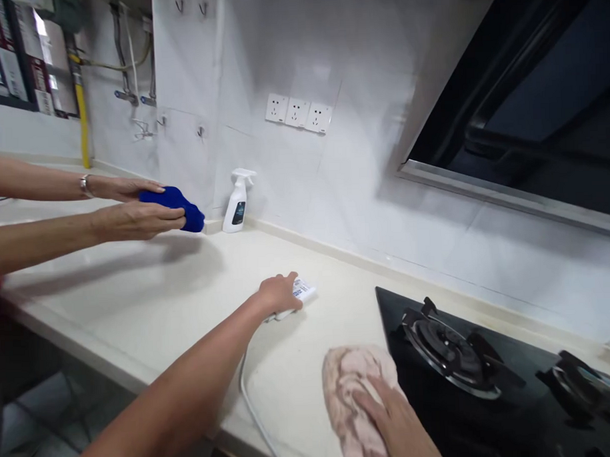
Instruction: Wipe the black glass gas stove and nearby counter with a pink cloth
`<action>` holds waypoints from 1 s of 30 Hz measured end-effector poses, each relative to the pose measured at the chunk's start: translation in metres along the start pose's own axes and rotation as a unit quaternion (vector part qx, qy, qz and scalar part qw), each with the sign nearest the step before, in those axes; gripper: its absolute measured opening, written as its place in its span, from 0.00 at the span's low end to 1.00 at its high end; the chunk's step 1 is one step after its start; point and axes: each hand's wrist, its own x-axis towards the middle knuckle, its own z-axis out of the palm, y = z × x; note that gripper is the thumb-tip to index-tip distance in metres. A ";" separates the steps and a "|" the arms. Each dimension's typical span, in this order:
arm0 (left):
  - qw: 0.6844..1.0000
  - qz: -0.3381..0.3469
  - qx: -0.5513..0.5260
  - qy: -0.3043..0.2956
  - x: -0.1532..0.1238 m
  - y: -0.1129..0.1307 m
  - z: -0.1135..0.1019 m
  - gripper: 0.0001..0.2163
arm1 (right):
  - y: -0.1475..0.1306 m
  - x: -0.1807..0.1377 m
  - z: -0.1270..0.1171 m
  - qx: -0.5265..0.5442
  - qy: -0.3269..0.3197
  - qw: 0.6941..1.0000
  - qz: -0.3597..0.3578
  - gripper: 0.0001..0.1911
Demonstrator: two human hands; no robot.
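Note:
My left hand [280, 293] reaches over the counter, its fingers closed around a flat white corded block [306, 292] with blue print on its label. Most of that block is hidden under my palm, so its exact kind does not show. A pale cord [252, 405] runs from near it over the counter's front edge. Lower right, my right hand [391, 415] grips a crumpled pinkish-brown cloth [347, 377] resting on the counter beside the stove.
At left, another person's hands [134, 211] hold a blue cloth [171, 201] above the counter [187, 286]. A white spray bottle [236, 203] stands against the wall. The black gas stove [440, 384] lies right, under a range hood [531, 100]. Sockets [297, 113] are on the wall.

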 end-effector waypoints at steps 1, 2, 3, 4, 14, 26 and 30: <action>1.000 0.000 0.004 -0.004 0.000 0.000 0.000 0.37 | -0.001 -0.009 -0.002 0.007 -0.020 1.000 -0.013 0.36; 1.000 0.000 0.007 -0.007 0.000 -0.001 0.000 0.36 | -0.001 -0.014 -0.005 0.014 -0.038 0.999 -0.013 0.35; 1.000 -0.001 0.011 -0.011 0.000 -0.001 0.000 0.35 | -0.001 -0.015 -0.008 0.023 -0.053 0.998 -0.005 0.34; 1.000 -0.003 0.015 -0.014 0.000 -0.002 0.000 0.34 | -0.001 -0.013 -0.010 0.033 -0.063 0.997 0.010 0.33; 0.999 0.017 0.028 -0.014 0.003 -0.006 0.005 0.45 | 0.062 0.127 0.005 0.026 0.017 0.969 0.247 0.29; 0.992 -0.017 -0.034 0.117 -0.004 -0.006 -0.020 0.40 | 0.150 0.292 0.025 0.052 -0.015 0.945 0.323 0.32; 0.983 -0.029 -0.063 0.171 -0.007 -0.005 -0.028 0.39 | 0.103 0.322 0.027 0.078 -0.024 0.975 0.206 0.29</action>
